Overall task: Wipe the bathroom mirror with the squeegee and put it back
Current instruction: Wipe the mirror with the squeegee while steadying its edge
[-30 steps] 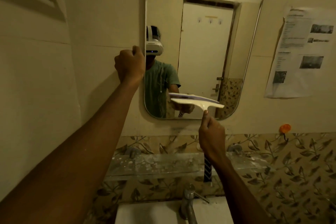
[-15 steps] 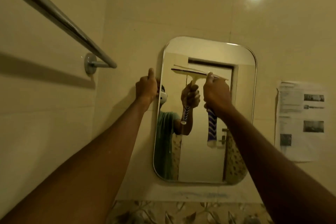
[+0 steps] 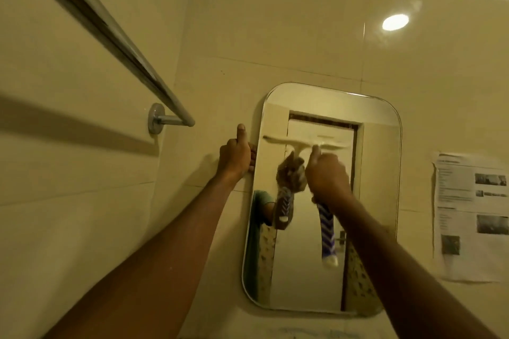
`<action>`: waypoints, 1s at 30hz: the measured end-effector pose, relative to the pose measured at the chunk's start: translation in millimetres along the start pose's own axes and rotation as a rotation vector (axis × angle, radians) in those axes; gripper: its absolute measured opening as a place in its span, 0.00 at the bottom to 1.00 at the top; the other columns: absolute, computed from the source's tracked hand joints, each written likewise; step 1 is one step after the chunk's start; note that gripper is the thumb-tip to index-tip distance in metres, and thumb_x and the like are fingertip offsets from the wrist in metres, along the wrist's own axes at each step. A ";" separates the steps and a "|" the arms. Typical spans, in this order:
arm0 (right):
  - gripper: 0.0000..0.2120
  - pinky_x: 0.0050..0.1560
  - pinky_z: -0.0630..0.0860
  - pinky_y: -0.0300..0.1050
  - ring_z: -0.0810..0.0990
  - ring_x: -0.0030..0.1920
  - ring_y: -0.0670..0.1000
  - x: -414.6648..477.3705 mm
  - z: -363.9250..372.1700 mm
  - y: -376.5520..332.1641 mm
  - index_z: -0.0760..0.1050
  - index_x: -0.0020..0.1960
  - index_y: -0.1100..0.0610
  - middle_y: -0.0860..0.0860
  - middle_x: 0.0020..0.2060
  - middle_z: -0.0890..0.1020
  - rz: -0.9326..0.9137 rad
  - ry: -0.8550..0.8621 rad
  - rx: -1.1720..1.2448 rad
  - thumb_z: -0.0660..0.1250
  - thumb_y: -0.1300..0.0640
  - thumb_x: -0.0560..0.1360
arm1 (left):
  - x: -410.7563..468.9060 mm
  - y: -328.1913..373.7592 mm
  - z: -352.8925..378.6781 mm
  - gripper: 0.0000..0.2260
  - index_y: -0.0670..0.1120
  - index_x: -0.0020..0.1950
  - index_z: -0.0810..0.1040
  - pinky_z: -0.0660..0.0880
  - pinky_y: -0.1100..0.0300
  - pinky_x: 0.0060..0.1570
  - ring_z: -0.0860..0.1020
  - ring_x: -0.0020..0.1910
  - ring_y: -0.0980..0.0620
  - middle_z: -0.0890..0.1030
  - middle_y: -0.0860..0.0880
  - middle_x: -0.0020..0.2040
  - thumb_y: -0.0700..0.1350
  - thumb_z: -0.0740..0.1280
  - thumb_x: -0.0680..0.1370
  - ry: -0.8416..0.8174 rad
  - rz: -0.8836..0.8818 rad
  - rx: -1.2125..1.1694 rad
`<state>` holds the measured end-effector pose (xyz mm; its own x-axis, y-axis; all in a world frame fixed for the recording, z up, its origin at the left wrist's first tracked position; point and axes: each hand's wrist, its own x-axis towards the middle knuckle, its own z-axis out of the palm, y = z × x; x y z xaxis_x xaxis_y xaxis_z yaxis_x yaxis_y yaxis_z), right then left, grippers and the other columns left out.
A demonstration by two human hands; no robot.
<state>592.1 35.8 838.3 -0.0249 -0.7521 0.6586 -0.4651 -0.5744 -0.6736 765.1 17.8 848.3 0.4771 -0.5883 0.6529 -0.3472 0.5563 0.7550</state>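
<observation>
The rounded-corner mirror (image 3: 371,201) hangs on glossy cream tiles. Both arms reach up to it. The squeegee (image 3: 327,231) stands upright against the upper glass, its cream blade lying left to right and its blue-and-white striped handle pointing down. The right hand (image 3: 327,176) grips that handle just under the blade. The left hand (image 3: 235,158) grasps the mirror's left edge, thumb up.

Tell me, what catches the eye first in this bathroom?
The right hand grips a blue-striped squeegee, its cream blade against the upper part of the mirror. The left hand holds the mirror's left edge, thumb up. A chrome towel rail slants across the upper left.
</observation>
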 end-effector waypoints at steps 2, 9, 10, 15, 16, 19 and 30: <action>0.24 0.25 0.77 0.43 0.76 0.26 0.48 -19.2 4.5 14.4 0.72 0.39 0.57 0.52 0.29 0.77 0.019 -0.025 -0.045 0.48 0.44 0.82 | -1.4 -0.5 -2.1 0.31 0.41 0.44 0.79 0.81 0.53 0.43 0.81 0.39 0.46 0.81 0.46 0.38 0.61 0.45 0.81 -0.015 -0.007 -0.034; 0.16 0.48 0.82 0.55 0.81 0.40 0.58 44.3 -31.8 -57.1 0.72 0.46 0.62 0.58 0.40 0.79 -0.183 0.073 -0.086 0.52 0.53 0.83 | 1.3 -7.0 1.8 0.30 0.43 0.44 0.78 0.80 0.49 0.49 0.81 0.43 0.44 0.82 0.43 0.44 0.62 0.44 0.81 0.005 0.009 0.019; 0.17 0.50 0.81 0.56 0.81 0.43 0.58 56.8 -34.1 -69.9 0.73 0.52 0.64 0.59 0.43 0.79 -0.175 0.090 -0.078 0.52 0.53 0.83 | 0.9 -7.6 1.8 0.30 0.44 0.42 0.78 0.79 0.48 0.52 0.80 0.44 0.45 0.81 0.43 0.44 0.61 0.44 0.81 0.017 0.021 0.042; 0.16 0.40 0.82 0.48 0.78 0.35 0.50 59.7 -14.7 -65.9 0.70 0.60 0.63 0.55 0.41 0.76 -0.179 0.083 -0.118 0.50 0.53 0.84 | 5.6 -8.2 -0.3 0.33 0.40 0.47 0.80 0.80 0.49 0.50 0.80 0.41 0.46 0.82 0.44 0.42 0.61 0.43 0.81 -0.045 -0.004 -0.008; 0.18 0.37 0.81 0.47 0.76 0.32 0.49 46.0 -6.8 -51.9 0.72 0.55 0.62 0.54 0.38 0.77 -0.168 0.065 -0.102 0.50 0.51 0.84 | 6.4 -9.2 -0.2 0.33 0.39 0.46 0.81 0.81 0.48 0.48 0.81 0.40 0.44 0.82 0.42 0.40 0.61 0.44 0.81 -0.056 -0.012 -0.044; 0.22 0.30 0.79 0.44 0.76 0.26 0.48 -5.2 15.9 -7.7 0.72 0.41 0.56 0.51 0.31 0.78 -0.065 -0.015 -0.048 0.49 0.46 0.83 | 6.6 -13.1 -0.3 0.32 0.40 0.47 0.80 0.81 0.46 0.48 0.82 0.42 0.42 0.83 0.41 0.43 0.61 0.45 0.81 -0.046 -0.025 -0.069; 0.20 0.23 0.70 0.37 0.75 0.28 0.48 47.2 -20.0 -40.7 0.72 0.47 0.60 0.53 0.35 0.77 -0.109 0.073 -0.069 0.51 0.47 0.83 | 7.0 -15.2 0.4 0.32 0.37 0.50 0.80 0.82 0.50 0.43 0.82 0.40 0.41 0.83 0.38 0.42 0.58 0.45 0.82 -0.061 -0.045 -0.165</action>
<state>592.1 30.2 903.4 -0.0338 -0.6598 0.7507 -0.5278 -0.6261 -0.5740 773.4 5.0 841.4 0.4375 -0.6468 0.6247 -0.1868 0.6142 0.7667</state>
